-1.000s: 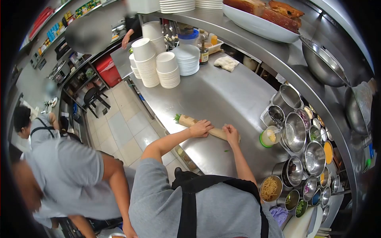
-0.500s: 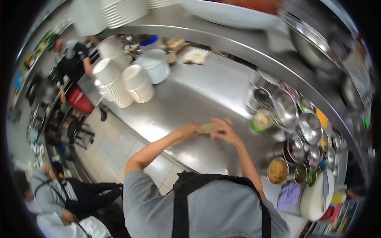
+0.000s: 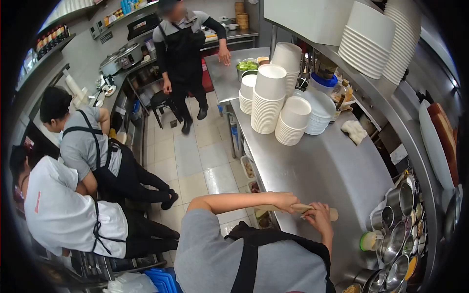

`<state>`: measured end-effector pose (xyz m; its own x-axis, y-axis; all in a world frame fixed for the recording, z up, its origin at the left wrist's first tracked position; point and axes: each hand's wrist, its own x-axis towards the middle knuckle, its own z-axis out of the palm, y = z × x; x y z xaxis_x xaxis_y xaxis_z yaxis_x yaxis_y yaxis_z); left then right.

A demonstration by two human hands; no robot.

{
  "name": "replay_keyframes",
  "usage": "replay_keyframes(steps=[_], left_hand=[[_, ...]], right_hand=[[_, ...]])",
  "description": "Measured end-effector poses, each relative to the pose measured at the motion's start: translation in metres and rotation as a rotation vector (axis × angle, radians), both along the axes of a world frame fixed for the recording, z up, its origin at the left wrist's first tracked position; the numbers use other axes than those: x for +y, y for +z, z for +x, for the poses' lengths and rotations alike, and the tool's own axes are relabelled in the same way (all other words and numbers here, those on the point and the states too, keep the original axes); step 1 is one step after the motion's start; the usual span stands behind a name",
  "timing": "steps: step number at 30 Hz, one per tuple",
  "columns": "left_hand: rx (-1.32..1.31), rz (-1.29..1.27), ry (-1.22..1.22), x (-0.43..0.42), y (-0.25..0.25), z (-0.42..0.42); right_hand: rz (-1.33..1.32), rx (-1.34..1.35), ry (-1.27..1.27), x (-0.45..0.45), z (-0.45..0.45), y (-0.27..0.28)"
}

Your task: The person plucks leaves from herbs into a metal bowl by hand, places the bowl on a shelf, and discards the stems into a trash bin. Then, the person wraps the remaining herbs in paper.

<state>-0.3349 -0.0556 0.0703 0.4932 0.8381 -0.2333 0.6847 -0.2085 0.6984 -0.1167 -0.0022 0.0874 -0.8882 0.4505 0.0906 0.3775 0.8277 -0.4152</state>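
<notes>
My left hand (image 3: 286, 201) is closed around a long, pale tan, wooden-looking piece (image 3: 302, 208), whose exact kind I cannot make out. It lies across in front of my body, above the near edge of the steel counter (image 3: 312, 166). My right hand (image 3: 320, 217) is on the same piece farther right, its fingers bent over it. The piece's blunt end sticks out past my right hand. Some small pale bit shows by the right fingertips, too small to name.
Stacked white bowls (image 3: 267, 100) and pale plates (image 3: 320, 117) stand farther along the counter, near a crumpled white cloth (image 3: 354, 132). Metal bowls (image 3: 393, 241) crowd the right side under a shelf (image 3: 371, 80). One person (image 3: 183, 53) stands ahead; two others (image 3: 93, 141) are at left.
My view has swung left, bringing more of the floor and the other people in. Both hands remain at the tan piece; my right hand has come down closer over it.
</notes>
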Motion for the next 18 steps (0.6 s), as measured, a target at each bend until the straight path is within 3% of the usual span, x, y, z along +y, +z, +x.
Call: replay_keyframes(steps=[3, 6, 10, 12, 16, 18], left_hand=[[0.136, -0.008, 0.071, -0.007, 0.008, -0.02], [0.102, -0.034, 0.09, -0.006, 0.017, -0.028], [-0.041, 0.044, 0.04, 0.0, 0.018, -0.017], [-0.106, -0.038, -0.008, 0.006, 0.012, -0.002], [-0.128, -0.098, -0.188, -0.013, 0.05, 0.057], [-0.132, -0.103, -0.358, -0.011, 0.04, 0.079]], right_hand=[[0.021, -0.033, -0.02, -0.005, -0.022, 0.008], [-0.027, 0.008, -0.119, -0.008, -0.026, -0.002], [-0.024, 0.438, -0.331, -0.038, -0.012, 0.023], [-0.304, 0.663, -0.48, -0.058, 0.01, 0.038], [-0.326, 0.994, -0.802, -0.137, 0.058, 0.066], [-0.191, 1.036, -0.956, -0.177, 0.081, 0.078]])
